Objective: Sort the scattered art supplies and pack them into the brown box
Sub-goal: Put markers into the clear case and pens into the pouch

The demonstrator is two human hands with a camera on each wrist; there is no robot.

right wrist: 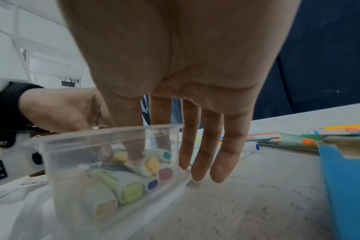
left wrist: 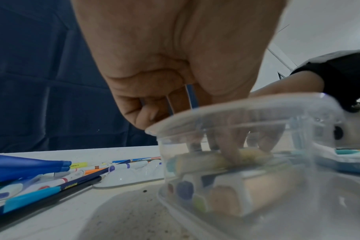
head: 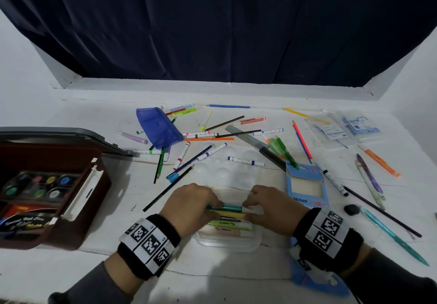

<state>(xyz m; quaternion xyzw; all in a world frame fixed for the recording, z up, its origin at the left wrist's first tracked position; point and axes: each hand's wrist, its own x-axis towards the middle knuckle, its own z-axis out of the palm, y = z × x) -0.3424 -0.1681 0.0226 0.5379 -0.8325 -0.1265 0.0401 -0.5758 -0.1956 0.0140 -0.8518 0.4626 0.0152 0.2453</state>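
Observation:
A clear plastic tub (head: 229, 244) sits at the table's front, between my hands, with several markers stacked inside. My left hand (head: 214, 206) and right hand (head: 247, 205) each pinch one end of a teal marker (head: 227, 208) on top of the stack, above a yellow marker (head: 228, 215). In the left wrist view the left hand's fingers (left wrist: 226, 149) reach down into the tub (left wrist: 247, 113). In the right wrist view the right hand's thumb and index (right wrist: 148, 151) are inside the tub (right wrist: 113, 134); its other three fingers are straight outside it. The brown box (head: 71, 221) stands open at the left.
Loose pens, pencils and markers lie across the table's middle and right, with a blue mesh pouch (head: 158, 126), a steel ruler (head: 248, 138), a clear palette (head: 227, 168) and a blue pencil carton (head: 307, 185). Paint pots (head: 37, 186) fill the box's tray.

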